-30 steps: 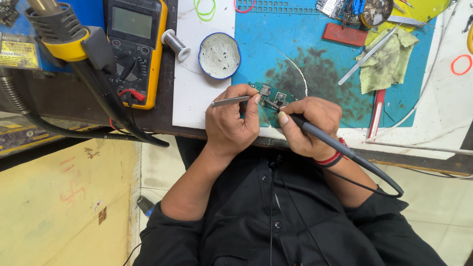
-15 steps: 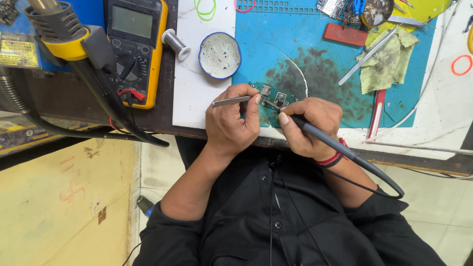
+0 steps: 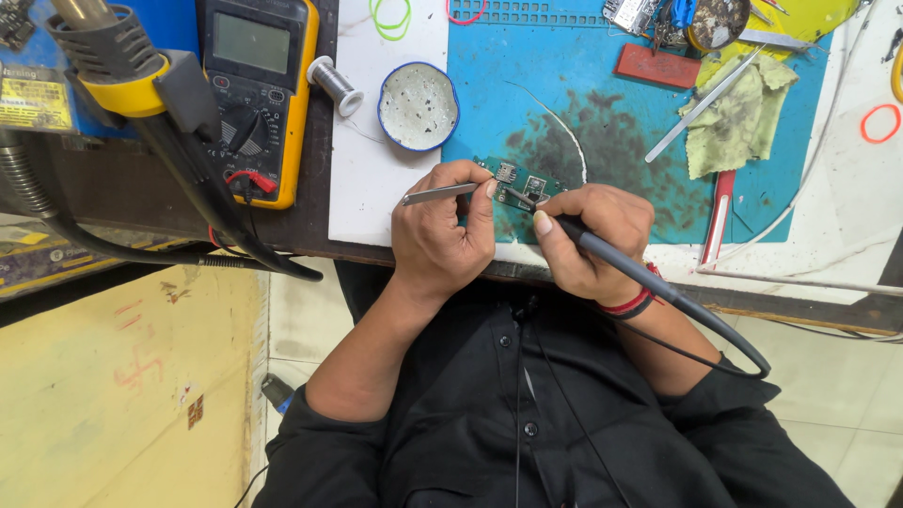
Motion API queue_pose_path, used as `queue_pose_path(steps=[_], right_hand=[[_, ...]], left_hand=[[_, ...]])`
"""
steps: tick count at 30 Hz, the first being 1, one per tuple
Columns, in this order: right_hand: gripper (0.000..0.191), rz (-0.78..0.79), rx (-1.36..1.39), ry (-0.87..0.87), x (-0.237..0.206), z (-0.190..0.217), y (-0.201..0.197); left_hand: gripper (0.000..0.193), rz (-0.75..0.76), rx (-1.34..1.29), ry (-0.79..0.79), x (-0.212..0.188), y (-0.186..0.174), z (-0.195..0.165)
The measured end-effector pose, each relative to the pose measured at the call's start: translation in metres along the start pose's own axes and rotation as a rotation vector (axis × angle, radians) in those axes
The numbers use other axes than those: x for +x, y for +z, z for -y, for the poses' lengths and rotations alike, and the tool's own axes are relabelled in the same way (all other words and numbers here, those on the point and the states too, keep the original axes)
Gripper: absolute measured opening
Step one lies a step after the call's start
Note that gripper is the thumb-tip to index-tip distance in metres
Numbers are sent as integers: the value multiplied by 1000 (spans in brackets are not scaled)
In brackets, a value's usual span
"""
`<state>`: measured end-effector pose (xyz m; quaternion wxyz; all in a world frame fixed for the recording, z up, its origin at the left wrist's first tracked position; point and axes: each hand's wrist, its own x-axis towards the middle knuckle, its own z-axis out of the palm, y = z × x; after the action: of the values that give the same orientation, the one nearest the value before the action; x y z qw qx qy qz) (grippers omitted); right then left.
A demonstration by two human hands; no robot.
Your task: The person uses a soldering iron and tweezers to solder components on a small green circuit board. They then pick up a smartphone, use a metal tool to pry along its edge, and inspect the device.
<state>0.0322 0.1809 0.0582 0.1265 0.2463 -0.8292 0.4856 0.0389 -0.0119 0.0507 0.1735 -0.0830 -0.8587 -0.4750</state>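
While the small green circuit board [image 3: 519, 184] lies flat on the stained blue rubber mat [image 3: 602, 113], just beyond both sets of knuckles, the left hand [image 3: 442, 240] is pinched around slim steel tweezers [image 3: 437, 195] whose long axis runs sideways, tips at the board's near edge; the right hand [image 3: 588, 235] is closed pen-fashion on a dark, smooth soldering iron [image 3: 611, 259], slanting in from the right, equally near
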Motion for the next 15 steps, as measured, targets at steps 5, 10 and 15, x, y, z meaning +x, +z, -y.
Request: queue_pose_path(steps=[5,10,15], right_hand=[[11,5,6,3,0,0,1],[11,14,-4,10,0,0,1],[11,10,0,0,1,0,1]], left_hand=[[8,4,-5,-9,0,0,0],[8,7,-4,-11,0,0,0],[8,8,-4,-17,-1,0,1]])
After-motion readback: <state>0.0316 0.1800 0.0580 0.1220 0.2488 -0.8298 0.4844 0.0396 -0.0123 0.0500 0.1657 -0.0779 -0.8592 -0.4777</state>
